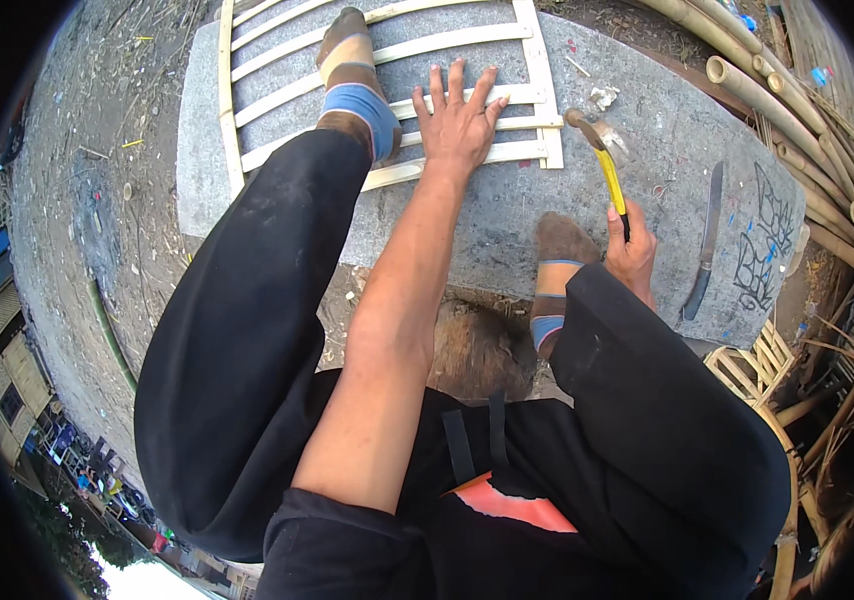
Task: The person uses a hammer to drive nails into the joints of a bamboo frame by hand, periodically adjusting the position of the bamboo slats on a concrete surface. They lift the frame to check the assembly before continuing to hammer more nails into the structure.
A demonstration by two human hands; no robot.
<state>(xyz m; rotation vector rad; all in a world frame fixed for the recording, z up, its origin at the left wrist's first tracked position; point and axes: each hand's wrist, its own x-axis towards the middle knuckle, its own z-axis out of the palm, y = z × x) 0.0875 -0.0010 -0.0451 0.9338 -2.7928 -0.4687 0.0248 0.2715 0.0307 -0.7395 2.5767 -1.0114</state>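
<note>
A slatted frame of pale bamboo strips point(447, 42) lies on a grey slab point(637, 110), its slats running between two side rails. My left hand point(459, 122) rests flat on the slats near the right rail, fingers spread. Beside it, my left foot in a striped sock point(357, 90) stands on the frame. To the right, my right hand point(631, 255) is closed round the lower handle of a claw hammer point(609, 175) with a yellow and black grip. The hammer's head sits just right of the frame's corner, next to a small clear plastic bag or cup I cannot make out.
A long knife point(709, 240) with a dark handle lies on the slab at the right. Bamboo poles point(777, 95) are piled beyond the slab's right edge. My right foot point(562, 255) stands on the slab's near edge. A woven bamboo piece point(757, 365) is by my right knee.
</note>
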